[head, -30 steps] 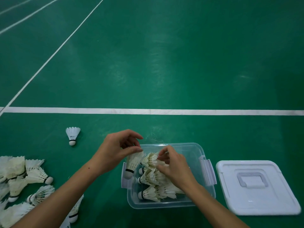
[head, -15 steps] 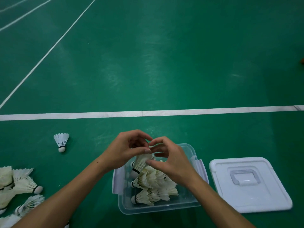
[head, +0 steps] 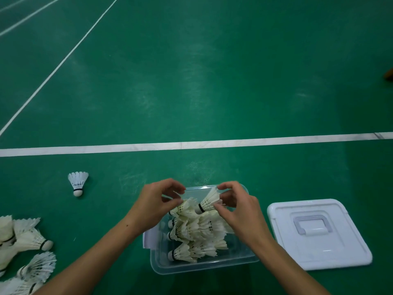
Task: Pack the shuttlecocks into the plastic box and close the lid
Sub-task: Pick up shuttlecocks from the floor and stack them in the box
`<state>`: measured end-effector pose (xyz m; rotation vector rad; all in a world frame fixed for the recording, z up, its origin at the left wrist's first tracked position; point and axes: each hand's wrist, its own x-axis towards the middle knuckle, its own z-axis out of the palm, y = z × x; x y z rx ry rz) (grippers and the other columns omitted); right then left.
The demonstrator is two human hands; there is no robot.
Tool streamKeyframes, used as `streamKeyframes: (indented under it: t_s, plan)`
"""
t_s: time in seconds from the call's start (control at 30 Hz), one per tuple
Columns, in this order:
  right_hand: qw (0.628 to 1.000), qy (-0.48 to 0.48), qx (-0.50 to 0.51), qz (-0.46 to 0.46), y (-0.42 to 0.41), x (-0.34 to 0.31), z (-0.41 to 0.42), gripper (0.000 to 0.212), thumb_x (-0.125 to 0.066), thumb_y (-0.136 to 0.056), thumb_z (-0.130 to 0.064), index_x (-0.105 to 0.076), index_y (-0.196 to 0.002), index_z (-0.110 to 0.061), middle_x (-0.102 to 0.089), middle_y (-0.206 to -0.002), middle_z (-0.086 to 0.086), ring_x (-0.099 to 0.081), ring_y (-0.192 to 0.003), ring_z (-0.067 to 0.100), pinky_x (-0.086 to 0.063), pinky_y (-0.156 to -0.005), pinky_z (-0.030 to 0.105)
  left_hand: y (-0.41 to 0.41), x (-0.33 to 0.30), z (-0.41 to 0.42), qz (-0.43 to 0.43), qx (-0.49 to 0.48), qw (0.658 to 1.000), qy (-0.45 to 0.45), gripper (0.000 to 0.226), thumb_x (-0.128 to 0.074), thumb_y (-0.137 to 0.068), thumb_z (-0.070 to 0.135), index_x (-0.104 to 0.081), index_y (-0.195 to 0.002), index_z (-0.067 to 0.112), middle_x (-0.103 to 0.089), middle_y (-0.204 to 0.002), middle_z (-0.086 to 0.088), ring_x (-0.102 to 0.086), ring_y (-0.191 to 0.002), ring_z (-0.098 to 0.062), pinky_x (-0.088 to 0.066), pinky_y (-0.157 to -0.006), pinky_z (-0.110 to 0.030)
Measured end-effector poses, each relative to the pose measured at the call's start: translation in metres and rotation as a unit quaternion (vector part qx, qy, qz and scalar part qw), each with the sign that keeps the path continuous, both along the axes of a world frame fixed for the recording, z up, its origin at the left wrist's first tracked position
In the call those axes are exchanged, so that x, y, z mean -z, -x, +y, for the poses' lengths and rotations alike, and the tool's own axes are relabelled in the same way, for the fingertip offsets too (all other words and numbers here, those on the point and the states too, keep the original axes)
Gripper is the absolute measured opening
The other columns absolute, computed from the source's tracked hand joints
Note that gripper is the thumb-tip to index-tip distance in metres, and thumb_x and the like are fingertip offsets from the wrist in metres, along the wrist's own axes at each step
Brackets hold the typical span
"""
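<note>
A single head-worn wide-angle view looks forward and steeply down at the green floor (head: 212,81). The box (head: 204,267) and both forearms sit close at the bottom edge; court lines recede ahead.

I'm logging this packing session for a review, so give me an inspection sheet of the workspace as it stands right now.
Surface: green court floor with white lines.
Job's things: clear plastic box open, holding rows of shuttlecocks; white lid lies flat on the floor to its right; loose shuttlecocks piled at far left, one upright shuttlecock apart.
Clutter: nothing seen.
Hands: right hand pinches one feather shuttlecock over the box; left hand, fingers curled, over the box's left end, grip unclear.
Cables: nothing seen.
Surroundings: brown object at right edge, unidentifiable.
</note>
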<state>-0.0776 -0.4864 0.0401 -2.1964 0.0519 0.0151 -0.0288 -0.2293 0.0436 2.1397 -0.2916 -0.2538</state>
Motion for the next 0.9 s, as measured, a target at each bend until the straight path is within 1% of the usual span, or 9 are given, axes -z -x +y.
streamKeyframes:
  t_s: [0.13,0.3,0.4,0.43,0.5,0.57,0.67,0.8,0.9]
  plan:
    - [0.998,0.061,0.008,-0.002,0.005,0.015,0.005,0.040,-0.082,-0.089,-0.027,-0.060,-0.122,-0.033,-0.068,-0.095,-0.021,-0.067,-0.087,-0.004,-0.060,-0.080,0.022,0.014,0.012,-0.005,-0.020,0.015,0.993,-0.116,0.032,-0.082,-0.088,0.014,-0.071,-0.117,0.024,-0.072,-0.111,0.015,-0.069,-0.097,0.002,-0.062,-0.088,-0.025]
    - [0.997,0.081,-0.007,0.004,0.000,0.028,0.020,0.040,-0.082,-0.090,-0.027,-0.060,-0.123,-0.029,-0.065,-0.094,-0.018,-0.067,-0.083,-0.001,-0.061,-0.078,0.025,0.019,0.014,-0.022,-0.110,0.027,0.957,-0.269,0.033,-0.078,-0.092,0.030,-0.066,-0.122,0.032,-0.073,-0.120,0.016,-0.067,-0.108,-0.007,-0.052,-0.084,-0.024]
    - [0.996,0.081,-0.022,0.022,-0.005,0.031,0.027,0.039,-0.081,-0.091,-0.026,-0.059,-0.123,-0.028,-0.062,-0.094,-0.018,-0.066,-0.082,-0.002,-0.058,-0.075,0.015,0.016,0.016,-0.029,-0.132,0.022,0.941,-0.310,0.033,-0.072,-0.096,0.036,-0.062,-0.127,0.034,-0.073,-0.123,0.017,-0.068,-0.113,-0.008,-0.052,-0.080,-0.028]
    - [0.996,0.079,-0.029,0.032,-0.007,0.032,0.029,0.040,-0.081,-0.092,-0.026,-0.058,-0.125,-0.028,-0.062,-0.095,-0.017,-0.066,-0.083,-0.002,-0.057,-0.075,0.015,0.015,0.018,-0.029,-0.132,0.021,0.939,-0.318,0.032,-0.071,-0.096,0.038,-0.061,-0.127,0.035,-0.074,-0.122,0.017,-0.069,-0.113,-0.009,-0.052,-0.078,-0.029]
    - [0.995,0.073,-0.044,0.052,-0.010,0.036,0.034,0.043,-0.081,-0.092,-0.022,-0.056,-0.128,-0.027,-0.062,-0.095,-0.016,-0.068,-0.087,0.002,-0.059,-0.079,0.021,0.013,0.024,-0.029,-0.130,0.014,0.935,-0.331,0.032,-0.070,-0.095,0.041,-0.059,-0.125,0.036,-0.075,-0.116,0.017,-0.071,-0.108,-0.010,-0.056,-0.075,-0.030]
    - [0.994,0.070,-0.055,0.065,-0.013,0.039,0.039,0.046,-0.081,-0.091,-0.019,-0.055,-0.129,-0.026,-0.061,-0.093,-0.017,-0.069,-0.090,0.004,-0.061,-0.084,0.027,0.012,0.031,-0.029,-0.130,0.008,0.930,-0.345,0.030,-0.070,-0.094,0.042,-0.058,-0.121,0.036,-0.077,-0.108,0.017,-0.073,-0.099,-0.010,-0.058,-0.071,-0.032]
    - [0.993,0.060,-0.066,0.082,-0.017,0.040,0.041,0.047,-0.080,-0.091,-0.020,-0.053,-0.129,-0.026,-0.060,-0.088,-0.020,-0.068,-0.089,0.004,-0.061,-0.085,0.030,0.010,0.039,-0.030,-0.143,0.003,0.918,-0.369,0.024,-0.068,-0.093,0.041,-0.057,-0.114,0.036,-0.078,-0.097,0.015,-0.075,-0.087,-0.012,-0.058,-0.064,-0.033]
    - [0.990,0.041,-0.087,0.103,-0.015,0.033,0.033,0.053,-0.083,-0.088,-0.036,-0.052,-0.131,-0.031,-0.067,-0.105,-0.014,-0.066,-0.096,0.000,-0.058,-0.090,0.025,0.012,0.032,-0.027,-0.156,0.022,0.930,-0.332,0.027,-0.074,-0.091,0.040,-0.064,-0.116,0.036,-0.078,-0.104,0.014,-0.074,-0.094,-0.014,-0.058,-0.068,-0.033]
    - [0.992,0.047,-0.080,0.084,-0.015,0.022,0.020,0.058,-0.084,-0.086,-0.040,-0.053,-0.134,-0.029,-0.070,-0.109,-0.015,-0.066,-0.100,-0.001,-0.058,-0.094,0.024,0.015,0.021,-0.019,-0.148,0.034,0.952,-0.267,0.028,-0.076,-0.092,0.038,-0.068,-0.118,0.035,-0.076,-0.112,0.014,-0.073,-0.093,-0.010,-0.059,-0.075,-0.034]
